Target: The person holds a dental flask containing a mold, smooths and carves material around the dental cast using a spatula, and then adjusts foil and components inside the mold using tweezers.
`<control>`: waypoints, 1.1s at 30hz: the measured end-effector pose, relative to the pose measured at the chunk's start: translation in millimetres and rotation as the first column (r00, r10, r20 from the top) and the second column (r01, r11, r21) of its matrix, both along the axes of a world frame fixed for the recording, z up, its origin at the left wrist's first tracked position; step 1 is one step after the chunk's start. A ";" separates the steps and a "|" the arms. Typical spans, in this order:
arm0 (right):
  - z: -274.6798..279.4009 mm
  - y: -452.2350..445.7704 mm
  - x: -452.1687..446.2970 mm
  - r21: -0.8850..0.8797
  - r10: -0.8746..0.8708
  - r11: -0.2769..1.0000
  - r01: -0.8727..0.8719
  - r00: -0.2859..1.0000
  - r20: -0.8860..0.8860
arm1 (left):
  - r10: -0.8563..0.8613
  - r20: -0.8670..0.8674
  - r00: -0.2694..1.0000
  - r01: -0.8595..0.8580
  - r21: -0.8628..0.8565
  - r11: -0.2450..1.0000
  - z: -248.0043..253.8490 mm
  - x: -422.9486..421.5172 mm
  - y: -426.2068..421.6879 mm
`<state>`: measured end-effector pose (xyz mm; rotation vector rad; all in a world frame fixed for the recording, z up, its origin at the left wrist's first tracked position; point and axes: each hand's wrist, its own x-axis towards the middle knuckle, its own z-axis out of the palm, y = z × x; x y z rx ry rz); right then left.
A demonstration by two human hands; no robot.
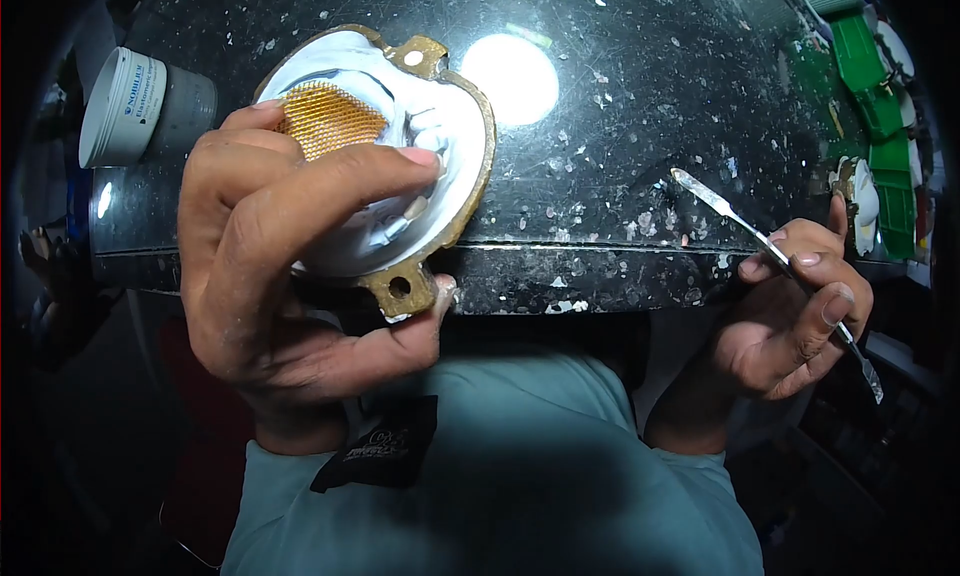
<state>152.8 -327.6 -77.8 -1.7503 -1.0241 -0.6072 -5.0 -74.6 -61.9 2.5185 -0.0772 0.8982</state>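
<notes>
Standing upright on the black, paint-flecked table (590, 196) in the head view, a white tub (122, 106) read "NOBILIUM" and "Elastomeric", its smaller print illegible. Pale lettering on a dark patch (380, 444) against the shirt (540, 446) was unreadable. The brass-coloured metal frame (487, 161), lugged and holed, held a smooth white filling (462, 126) with gold mesh (335, 121). The left hand (250, 216) gripped it above the table's near edge, partly closed, fingers over its face. The right hand (800, 326), loosely curled, held a thin metal spatula (758, 234).

The black tabletop (600, 201) is speckled white. A white, labelled cylindrical tub (118, 106) sits left; green plastic trays (858, 54) line the right.
</notes>
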 end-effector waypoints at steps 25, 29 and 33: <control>-3.0 -22.9 -4.7 -0.054 -0.056 0.997 0.051 0.993 -0.101 | -0.003 -0.103 0.995 0.012 0.087 0.996 10.1 -1.2 -1.8; -3.3 -20.3 -9.0 -0.097 -0.077 0.993 0.069 0.993 -0.089 | -0.003 -0.095 0.996 0.012 0.102 0.995 9.6 -1.8 -1.5; -5.5 -12.5 -11.1 -0.074 -0.105 0.992 0.099 0.990 -0.091 | 0.006 -0.079 0.997 0.002 0.104 0.995 8.2 -2.1 -1.5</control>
